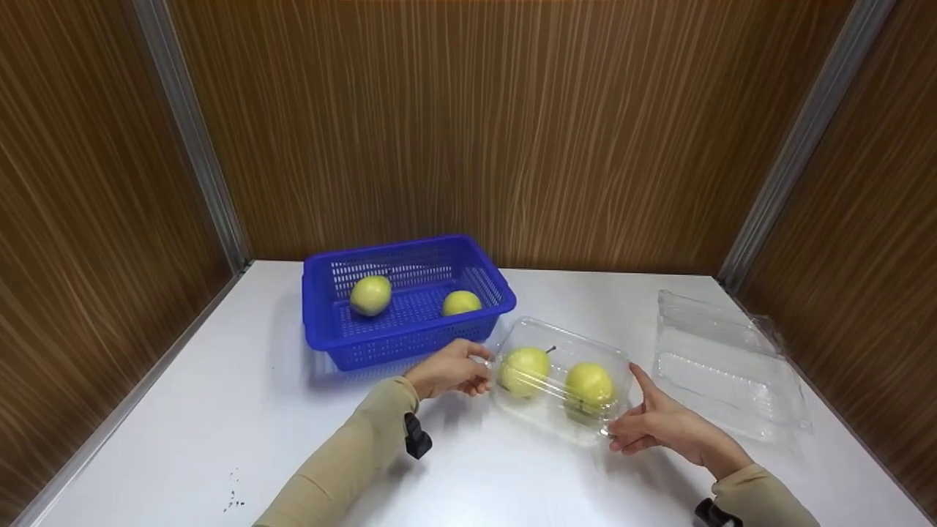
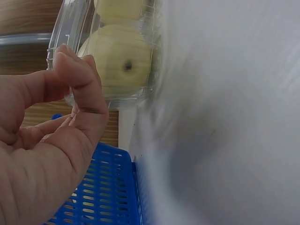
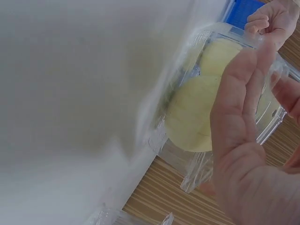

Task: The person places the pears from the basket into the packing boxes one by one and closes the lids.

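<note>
A clear plastic fruit box (image 1: 560,340) is held between both hands, low over the white table and slanting down to the right. Inside it lie two round, yellow-green, apple-like fruits, the left one (image 1: 524,371) with a dark stem, the right one (image 1: 589,386) close beside it. My left hand (image 1: 452,369) pinches the box's left rim; in the left wrist view its bent fingers (image 2: 86,89) overlap the box wall. At the opposite end, my right hand (image 1: 662,424) grips the rim, with the index finger extended up along the edge and the other fingers curled in.
Behind the left hand stands a blue perforated basket (image 1: 317,293) with two similar fruits, one at left (image 1: 371,295) and one at right (image 1: 462,302). A second clear plastic box (image 1: 725,366) lies opened out at the right. Wood-patterned panels (image 1: 468,132) enclose the back and sides.
</note>
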A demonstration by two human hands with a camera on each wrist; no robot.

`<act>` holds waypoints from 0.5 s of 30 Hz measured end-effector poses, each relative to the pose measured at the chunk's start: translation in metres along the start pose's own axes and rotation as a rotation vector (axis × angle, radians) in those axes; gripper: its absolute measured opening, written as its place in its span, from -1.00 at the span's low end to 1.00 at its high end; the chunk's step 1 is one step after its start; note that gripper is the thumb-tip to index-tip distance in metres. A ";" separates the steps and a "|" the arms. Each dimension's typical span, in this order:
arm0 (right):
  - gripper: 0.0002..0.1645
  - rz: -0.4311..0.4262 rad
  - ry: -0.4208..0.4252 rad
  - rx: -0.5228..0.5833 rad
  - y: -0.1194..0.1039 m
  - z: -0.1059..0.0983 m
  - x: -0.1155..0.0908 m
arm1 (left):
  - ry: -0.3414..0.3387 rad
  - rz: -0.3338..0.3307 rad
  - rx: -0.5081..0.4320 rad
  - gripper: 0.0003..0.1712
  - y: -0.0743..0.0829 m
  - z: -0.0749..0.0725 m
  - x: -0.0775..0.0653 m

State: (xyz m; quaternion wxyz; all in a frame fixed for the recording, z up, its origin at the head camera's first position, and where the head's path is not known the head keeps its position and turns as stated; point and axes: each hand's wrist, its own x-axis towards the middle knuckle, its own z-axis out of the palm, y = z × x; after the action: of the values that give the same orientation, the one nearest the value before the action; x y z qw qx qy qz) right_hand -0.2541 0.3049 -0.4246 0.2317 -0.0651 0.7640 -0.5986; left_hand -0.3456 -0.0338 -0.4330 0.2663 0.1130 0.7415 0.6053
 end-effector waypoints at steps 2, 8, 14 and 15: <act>0.48 0.000 -0.002 0.014 0.001 0.001 0.000 | 0.000 0.002 0.011 -0.50 -0.001 0.001 -0.001; 0.46 0.003 -0.004 0.036 0.002 0.001 -0.001 | -0.006 0.008 0.033 -0.50 -0.002 0.003 -0.002; 0.45 -0.009 -0.001 0.045 0.001 0.000 0.000 | -0.022 0.005 0.031 -0.52 -0.001 0.001 -0.004; 0.45 -0.012 0.000 0.045 0.000 -0.001 0.001 | -0.023 0.007 0.030 -0.53 0.000 0.000 -0.004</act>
State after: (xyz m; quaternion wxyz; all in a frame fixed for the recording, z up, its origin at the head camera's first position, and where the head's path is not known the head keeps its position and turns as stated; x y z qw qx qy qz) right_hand -0.2548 0.3053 -0.4249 0.2295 -0.0641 0.7499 -0.6171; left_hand -0.3420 -0.0357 -0.4321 0.2710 0.1266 0.7470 0.5937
